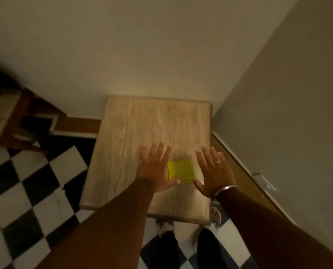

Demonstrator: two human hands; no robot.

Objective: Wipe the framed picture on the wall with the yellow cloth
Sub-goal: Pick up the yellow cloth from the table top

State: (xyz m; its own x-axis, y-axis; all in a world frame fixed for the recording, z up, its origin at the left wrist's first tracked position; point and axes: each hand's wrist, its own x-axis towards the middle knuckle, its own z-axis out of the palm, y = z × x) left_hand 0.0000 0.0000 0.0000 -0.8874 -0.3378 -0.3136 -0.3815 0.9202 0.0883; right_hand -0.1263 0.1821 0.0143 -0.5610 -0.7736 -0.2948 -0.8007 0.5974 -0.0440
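Cloth (181, 171) folded small and flat on the table (123, 152), near its front right, between two spread, empty hands: left hand (154, 169) with thumb just touching the cloth's near corner, right hand (213, 171) just beside it. Likely light, soft, limp; best pinched at a folded edge, then lifted clear. Walls close behind and to the right; open floor to the left. No picture in view, perhaps above the frame.
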